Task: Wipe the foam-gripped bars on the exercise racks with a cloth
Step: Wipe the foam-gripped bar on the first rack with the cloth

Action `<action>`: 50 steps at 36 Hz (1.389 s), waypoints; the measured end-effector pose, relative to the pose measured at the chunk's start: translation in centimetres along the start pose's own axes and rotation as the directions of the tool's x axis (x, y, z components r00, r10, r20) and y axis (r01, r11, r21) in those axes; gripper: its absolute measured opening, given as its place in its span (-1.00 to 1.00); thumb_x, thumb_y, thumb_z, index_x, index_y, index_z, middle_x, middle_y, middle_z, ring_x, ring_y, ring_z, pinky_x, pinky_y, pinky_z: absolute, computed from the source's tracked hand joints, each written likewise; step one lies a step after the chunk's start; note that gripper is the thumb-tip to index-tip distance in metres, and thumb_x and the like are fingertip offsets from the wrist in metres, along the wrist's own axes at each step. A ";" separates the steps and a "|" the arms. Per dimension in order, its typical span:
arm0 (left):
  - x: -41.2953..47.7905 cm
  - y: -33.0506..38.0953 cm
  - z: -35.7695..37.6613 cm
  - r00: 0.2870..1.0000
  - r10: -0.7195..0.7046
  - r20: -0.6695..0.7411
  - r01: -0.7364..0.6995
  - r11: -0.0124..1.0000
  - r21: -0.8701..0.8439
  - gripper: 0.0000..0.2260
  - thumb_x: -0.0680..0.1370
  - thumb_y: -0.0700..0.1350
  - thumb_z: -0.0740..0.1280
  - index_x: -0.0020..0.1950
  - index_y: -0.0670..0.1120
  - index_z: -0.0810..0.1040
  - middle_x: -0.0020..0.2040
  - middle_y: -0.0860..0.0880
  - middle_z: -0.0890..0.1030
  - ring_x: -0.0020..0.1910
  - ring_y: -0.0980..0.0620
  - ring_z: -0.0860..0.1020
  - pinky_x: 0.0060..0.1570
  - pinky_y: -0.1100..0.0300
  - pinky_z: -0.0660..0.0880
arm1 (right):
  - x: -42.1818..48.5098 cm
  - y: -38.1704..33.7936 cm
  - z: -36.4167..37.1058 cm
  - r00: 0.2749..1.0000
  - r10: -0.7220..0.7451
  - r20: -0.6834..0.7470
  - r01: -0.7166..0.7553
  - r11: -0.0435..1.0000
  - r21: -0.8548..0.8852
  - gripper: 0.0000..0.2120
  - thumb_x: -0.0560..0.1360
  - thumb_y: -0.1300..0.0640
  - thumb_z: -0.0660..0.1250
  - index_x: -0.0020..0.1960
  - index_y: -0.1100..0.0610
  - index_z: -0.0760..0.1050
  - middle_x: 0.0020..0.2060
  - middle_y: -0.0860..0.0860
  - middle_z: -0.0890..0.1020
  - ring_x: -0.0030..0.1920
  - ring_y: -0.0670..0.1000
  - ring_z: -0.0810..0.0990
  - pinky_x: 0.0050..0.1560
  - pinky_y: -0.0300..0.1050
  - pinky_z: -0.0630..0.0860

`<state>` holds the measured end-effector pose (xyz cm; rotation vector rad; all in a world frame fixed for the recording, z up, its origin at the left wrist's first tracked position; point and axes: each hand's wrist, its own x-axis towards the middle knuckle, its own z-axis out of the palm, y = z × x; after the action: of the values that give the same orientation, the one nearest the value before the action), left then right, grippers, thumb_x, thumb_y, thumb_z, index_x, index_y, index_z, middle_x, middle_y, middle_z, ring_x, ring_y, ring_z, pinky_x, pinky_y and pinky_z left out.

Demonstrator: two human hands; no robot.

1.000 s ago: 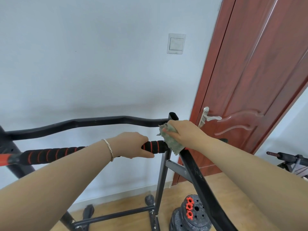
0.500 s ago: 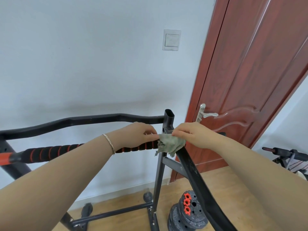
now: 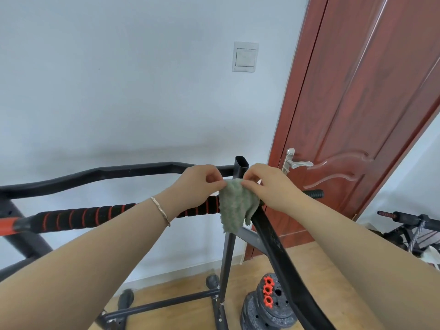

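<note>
Rack of black steel tubing (image 3: pixel 119 173) spans the scene from the left to the centre, and its black foam-gripped bar with red rings (image 3: pixel 95 216) runs across on the near side. The left hand (image 3: pixel 197 184) and right hand (image 3: pixel 269 184) each pinch a top corner of the fuzzy grey-green cloth (image 3: pixel 235 206) between thumb and fingertips. The cloth hangs below them, covering the bar's right end.

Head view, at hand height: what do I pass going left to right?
foam-gripped bar → left hand → cloth → right hand → second rack's bar
</note>
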<state>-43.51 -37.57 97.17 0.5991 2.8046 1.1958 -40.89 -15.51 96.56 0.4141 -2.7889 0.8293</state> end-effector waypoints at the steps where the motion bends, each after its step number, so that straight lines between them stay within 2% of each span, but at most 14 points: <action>1: -0.3 -0.1 -0.5 1.000 -0.006 -0.022 0.006 1.000 -0.013 -0.90 0.54 0.07 0.37 -0.13 0.09 0.58 -0.16 0.12 0.62 -0.17 0.15 0.54 -0.25 0.28 0.38 | 0.0 -0.3 -0.1 1.000 -0.016 -0.022 0.016 0.999 0.031 -0.91 0.59 0.02 0.32 -0.06 0.00 0.55 -0.12 -0.14 0.57 -0.07 -0.18 0.54 -0.08 -0.31 0.41; 5: -1.7 -0.7 -2.3 0.995 -0.047 -0.083 0.044 0.998 -0.048 -0.90 0.55 0.10 0.35 -0.12 0.12 0.57 -0.16 0.14 0.64 -0.19 0.14 0.57 -0.22 0.24 0.42 | 0.4 -1.8 -0.1 0.999 -0.029 -0.040 0.034 0.990 0.136 -0.91 0.59 0.02 0.33 -0.04 0.01 0.56 -0.12 -0.15 0.60 -0.15 -0.23 0.53 -0.14 -0.40 0.42; 11: -2.5 -2.0 -2.5 0.985 -0.039 -0.170 0.053 0.995 0.078 -0.91 0.57 0.05 0.33 -0.08 0.07 0.55 -0.15 0.14 0.60 -0.19 0.16 0.54 -0.28 0.30 0.38 | 1.5 -2.5 1.8 0.999 -0.005 0.040 -0.001 0.989 0.145 -0.89 0.61 0.00 0.30 -0.02 0.02 0.55 -0.20 -0.17 0.59 -0.26 -0.30 0.51 -0.27 -0.42 0.40; 17: -2.2 -3.5 -1.9 0.987 -0.064 -0.145 0.081 0.990 0.117 -0.92 0.59 0.04 0.29 -0.02 0.07 0.53 -0.11 0.13 0.59 -0.17 0.05 0.57 -0.42 0.16 0.54 | 2.7 -1.3 3.4 1.000 -0.011 0.024 0.010 1.000 0.013 -0.87 0.61 0.00 0.28 -0.02 0.04 0.54 -0.18 -0.20 0.55 -0.15 -0.17 0.54 -0.22 -0.38 0.33; 20: -1.9 -3.8 -1.6 0.993 -0.006 -0.119 0.038 0.961 0.275 -0.88 0.59 0.06 0.27 0.04 0.06 0.51 -0.11 0.14 0.56 -0.11 0.07 0.54 -0.18 0.16 0.52 | 3.2 -0.5 3.9 0.999 -0.027 0.047 0.028 0.999 -0.032 -0.88 0.61 0.03 0.29 0.00 0.06 0.54 -0.13 -0.18 0.52 -0.12 -0.16 0.49 -0.13 -0.32 0.34; 22: -1.9 -4.2 -1.6 0.996 0.024 -0.085 0.013 0.908 0.418 -0.82 0.60 0.12 0.21 0.06 0.06 0.50 -0.08 0.13 0.55 -0.08 0.07 0.53 -0.04 0.09 0.51 | 3.3 -0.2 4.3 0.996 -0.089 -0.002 0.087 0.983 -0.161 -0.83 0.61 0.04 0.26 0.08 0.10 0.56 -0.05 -0.08 0.52 -0.05 -0.04 0.47 0.01 -0.13 0.41; 25: -1.9 -4.9 -1.7 1.000 0.025 0.001 -0.020 0.765 0.644 -0.71 0.64 0.17 0.08 0.02 0.03 0.49 -0.07 0.04 0.53 -0.09 0.00 0.52 -0.06 0.03 0.51 | 2.8 -0.4 4.9 0.918 -0.382 -0.108 0.334 0.890 -0.311 -0.70 0.60 0.02 0.16 0.08 0.18 0.58 -0.02 0.05 0.58 -0.05 0.11 0.51 0.01 0.03 0.46; 27: -2.1 -5.3 -1.8 0.997 0.008 0.083 -0.067 0.665 0.744 -0.72 0.65 0.12 0.04 0.01 0.00 0.45 -0.13 0.00 0.50 -0.14 -0.04 0.50 -0.20 0.07 0.46 | 2.4 -1.1 5.5 0.872 -0.486 0.053 0.474 0.816 -0.332 -0.64 0.60 -0.08 0.17 0.12 0.15 0.56 0.00 0.02 0.58 -0.04 0.08 0.50 0.04 0.00 0.45; 29: -2.1 -5.5 -1.9 0.979 0.028 0.202 -0.184 0.542 0.820 -0.86 0.64 -0.01 0.09 0.09 -0.03 0.37 -0.15 -0.02 0.46 -0.18 -0.06 0.47 -0.32 0.09 0.39 | 2.3 -1.5 6.3 0.860 -0.457 0.228 0.510 0.762 -0.399 -0.50 0.55 -0.28 0.16 0.23 0.10 0.48 0.05 -0.01 0.54 0.00 0.04 0.48 0.05 -0.05 0.46; 31: -2.2 -5.8 -2.2 0.964 0.030 0.264 -0.249 0.449 0.858 -0.87 0.61 -0.10 0.17 0.14 -0.04 0.30 -0.12 -0.02 0.44 -0.19 -0.08 0.45 -0.36 0.09 0.37 | 2.6 -1.5 7.0 0.853 -0.444 0.276 0.523 0.712 -0.469 -0.38 0.50 -0.37 0.20 0.30 0.09 0.40 0.09 -0.02 0.52 0.01 0.02 0.49 0.02 -0.06 0.49; 35: -1.9 -6.3 -2.2 0.973 0.058 0.225 -0.228 0.408 0.884 -0.82 0.57 -0.16 0.22 0.16 -0.05 0.31 -0.14 0.00 0.48 -0.21 -0.07 0.47 -0.35 0.09 0.45 | 3.6 -1.2 8.2 0.837 -0.475 0.272 0.539 0.628 -0.562 -0.28 0.44 -0.39 0.26 0.35 0.11 0.34 0.04 -0.01 0.54 -0.10 0.03 0.55 -0.20 -0.03 0.56; 38: -1.8 -6.6 -1.7 0.978 0.078 0.192 -0.207 0.381 0.901 -0.77 0.57 -0.18 0.19 0.23 -0.08 0.32 -0.15 0.00 0.44 -0.22 -0.08 0.43 -0.35 0.10 0.40 | 4.4 -1.1 8.8 0.830 -0.497 0.252 0.537 0.592 -0.601 -0.40 0.46 -0.34 0.32 0.21 0.14 0.42 -0.16 0.00 0.56 -0.29 0.04 0.56 -0.39 -0.07 0.49; 43: -2.1 -6.6 -1.3 0.985 0.087 0.146 -0.168 0.352 0.921 -0.76 0.58 -0.17 0.20 0.24 -0.10 0.31 -0.21 0.01 0.33 -0.26 -0.08 0.40 -0.34 0.11 0.37 | 5.5 -2.3 7.8 0.859 -0.304 0.412 0.486 0.738 -0.467 -0.56 0.48 -0.28 0.28 -0.01 0.09 0.31 -0.19 -0.05 0.56 -0.24 0.04 0.55 -0.20 0.00 0.53; 50: -3.2 -5.8 -0.8 0.992 0.098 0.080 -0.111 0.375 0.920 -0.91 0.59 -0.15 0.19 0.08 -0.10 0.37 -0.26 -0.02 0.39 -0.35 -0.06 0.46 -0.38 0.14 0.43 | 7.4 -3.4 6.5 0.780 -0.049 0.623 0.292 0.910 -0.294 -0.56 0.40 -0.36 0.34 -0.07 0.01 0.45 -0.24 -0.04 0.64 -0.23 0.00 0.65 -0.13 0.00 0.63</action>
<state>-42.66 -42.96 93.28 0.7739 3.2165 -0.6173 -47.50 -23.37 94.92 1.0008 -3.3023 0.0882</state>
